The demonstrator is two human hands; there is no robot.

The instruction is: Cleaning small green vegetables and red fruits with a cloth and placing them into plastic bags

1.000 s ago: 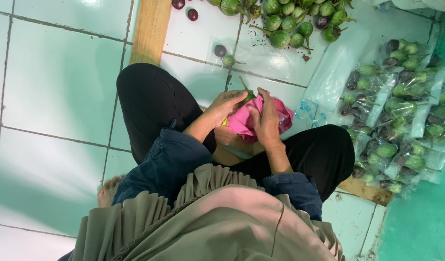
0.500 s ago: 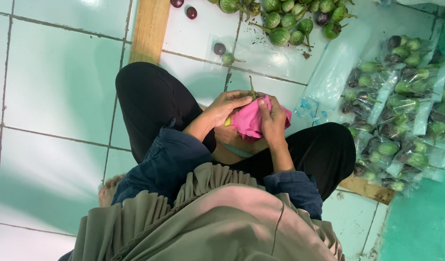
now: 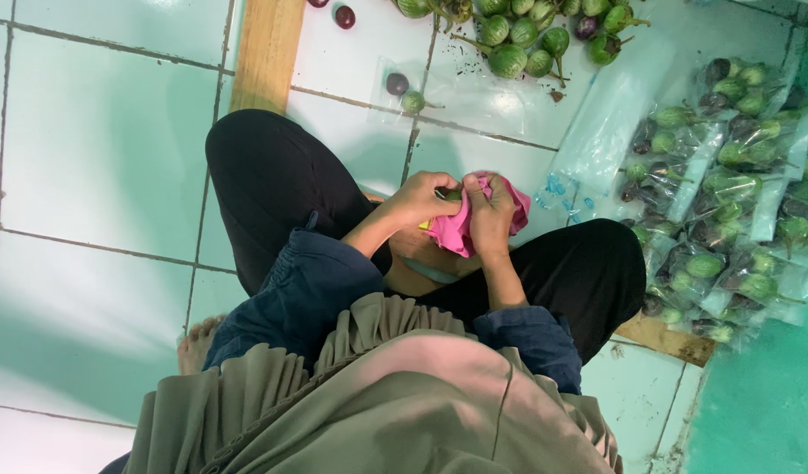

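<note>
From the head camera, a pink cloth (image 3: 464, 224) is held over the lap, between both hands. The left hand (image 3: 419, 200) is closed on its near edge, and a small green eggplant (image 3: 450, 195) is pinched at the fingertips, seemingly so it can be wiped. The right hand (image 3: 492, 215) is wrapped around the cloth from above. Loose round eggplants (image 3: 518, 39) are heaped on the tiled floor (image 3: 97, 149) ahead; bagged eggplants (image 3: 729, 193) are piled to the right.

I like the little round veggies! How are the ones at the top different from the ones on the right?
The loose eggplants lie bare on the white tile, while the bagged eggplants sit sealed in clear plastic bags. The loose ones form a small heap; the bagged ones make a bigger pile. Both are small, round, green or purple.
</note>
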